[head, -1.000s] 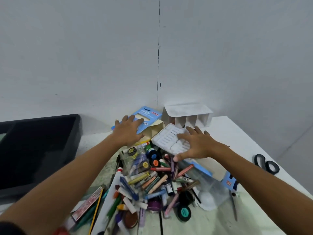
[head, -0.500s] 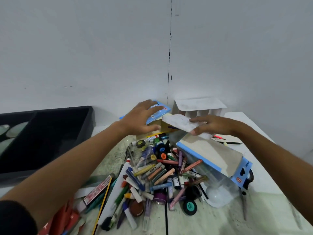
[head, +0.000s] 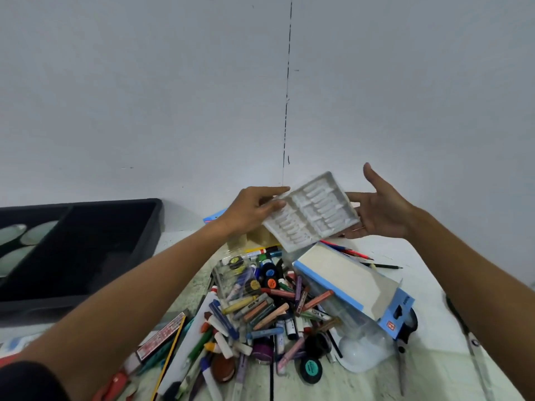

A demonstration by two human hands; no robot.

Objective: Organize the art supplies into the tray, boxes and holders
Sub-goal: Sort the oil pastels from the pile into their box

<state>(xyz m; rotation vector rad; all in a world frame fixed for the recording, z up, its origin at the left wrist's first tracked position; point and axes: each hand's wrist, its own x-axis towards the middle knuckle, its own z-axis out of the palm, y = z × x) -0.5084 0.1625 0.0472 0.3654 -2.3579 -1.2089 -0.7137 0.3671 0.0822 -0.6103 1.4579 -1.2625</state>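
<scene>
A thin white moulded-plastic insert tray (head: 311, 217), ribbed with slots, is held tilted above the desk (head: 428, 363) — left hand (head: 250, 211) pinching its edge, right hand (head: 379, 211) flat and open-fingered beneath. Below lies a heap of waxy pastel sticks (head: 260, 309).

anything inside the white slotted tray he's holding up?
The white tray shows rows of moulded slots, all apparently empty. The left hand pinches its left edge; the right hand is open behind it. The left thumb covers one corner, so that part cannot be checked.
</scene>
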